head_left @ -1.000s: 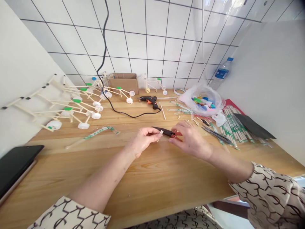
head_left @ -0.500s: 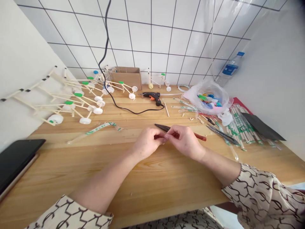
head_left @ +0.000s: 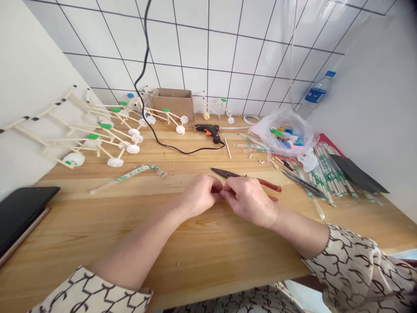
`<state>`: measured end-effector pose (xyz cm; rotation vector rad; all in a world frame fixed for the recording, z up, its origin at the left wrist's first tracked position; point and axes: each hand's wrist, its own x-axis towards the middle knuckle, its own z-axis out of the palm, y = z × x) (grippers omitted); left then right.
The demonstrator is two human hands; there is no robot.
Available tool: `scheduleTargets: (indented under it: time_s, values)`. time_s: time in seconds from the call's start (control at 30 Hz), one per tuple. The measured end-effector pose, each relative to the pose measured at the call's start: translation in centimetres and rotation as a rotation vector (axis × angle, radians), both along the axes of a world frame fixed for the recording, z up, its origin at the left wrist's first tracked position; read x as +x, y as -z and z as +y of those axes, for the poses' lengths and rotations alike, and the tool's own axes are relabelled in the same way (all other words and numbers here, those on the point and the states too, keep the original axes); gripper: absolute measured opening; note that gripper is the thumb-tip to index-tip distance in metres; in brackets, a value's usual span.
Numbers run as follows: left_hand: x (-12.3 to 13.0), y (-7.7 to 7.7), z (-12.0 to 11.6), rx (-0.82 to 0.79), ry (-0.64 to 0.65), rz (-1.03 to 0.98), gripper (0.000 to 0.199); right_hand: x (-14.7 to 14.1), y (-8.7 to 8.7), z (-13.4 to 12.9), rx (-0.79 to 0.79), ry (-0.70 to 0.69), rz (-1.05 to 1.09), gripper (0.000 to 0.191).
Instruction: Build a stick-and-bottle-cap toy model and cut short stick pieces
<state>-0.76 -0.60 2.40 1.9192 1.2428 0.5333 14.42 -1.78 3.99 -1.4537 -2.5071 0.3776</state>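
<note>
Left hand (head_left: 199,195), right hand (head_left: 249,201): closed and together, fingertips (head_left: 217,189) meeting above the wooden table (head_left: 224,256); anything pinched between them is hidden. Pliers (head_left: 247,179): on the far side of the right hand, black nose bare, red handles spread, joint hidden behind that hand; whether it grips them, cannot tell. Against an earlier frame: the pale stick piece seen then in the left fingers is out of sight, and the pliers' second handle now shows. Also present: glue gun (head_left: 206,130), bag of bottle caps (head_left: 283,134), scissors (head_left: 302,182), bundled chopsticks (head_left: 332,174), phone (head_left: 19,213).
</note>
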Motion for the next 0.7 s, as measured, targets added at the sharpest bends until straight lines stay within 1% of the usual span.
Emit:
scheduleTargets:
  time_s: [0.2,0.4,0.47,0.6,0.7]
  values:
    - [0.0,-0.3,0.0,0.019,0.020,0.020,0.013,0.0,0.2,-0.1,0.004,0.002,0.037,0.011]
    - [0.1,-0.2,0.0,0.039,0.033,0.043,0.013,0.4,0.7,-0.2,0.025,0.008,0.171,0.009]
    - [0.2,-0.2,-0.1,0.048,0.028,0.052,0.012,0.6,1.0,-0.2,-0.009,0.027,0.242,0.007]
    - [0.3,-0.1,-0.1,0.054,0.021,0.059,0.009,1.1,1.5,-0.1,-0.141,0.067,0.390,0.006]
    - [0.3,0.0,0.0,0.067,0.021,0.060,0.009,1.3,1.8,0.0,-0.185,0.074,0.448,0.007]
